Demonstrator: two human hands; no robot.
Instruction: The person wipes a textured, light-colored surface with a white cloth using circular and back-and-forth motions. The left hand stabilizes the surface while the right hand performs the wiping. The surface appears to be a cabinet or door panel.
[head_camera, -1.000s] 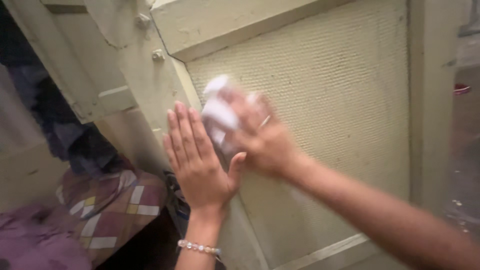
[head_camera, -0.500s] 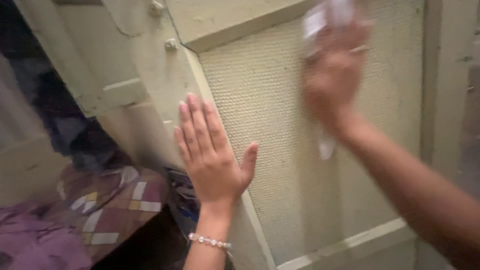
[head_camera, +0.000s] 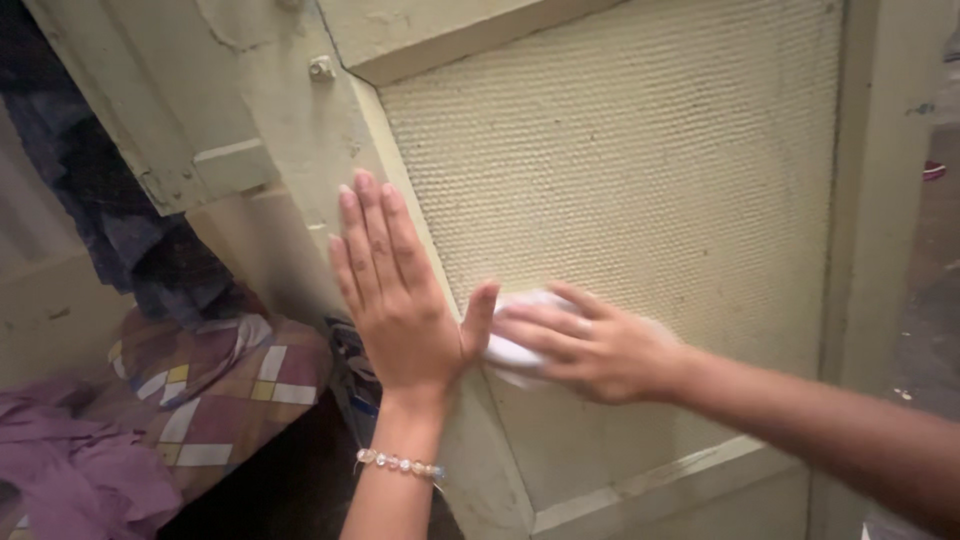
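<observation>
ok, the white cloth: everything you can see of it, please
The white cloth is a small crumpled wad, soft fabric or tissue by its look. Most of it is hidden under the right hand, whose fingers press it flat against the lower part of the cream textured door panel. Only its left and upper edges show. It lies beside the left hand's thumb, perhaps touching it.

Right hand (head_camera: 600, 350) presses white cloth (head_camera: 515, 345) against textured door panel (head_camera: 640, 180).

Patchwork-covered bed (head_camera: 240, 385) — purple cloth (head_camera: 70, 475) lying on it
</observation>
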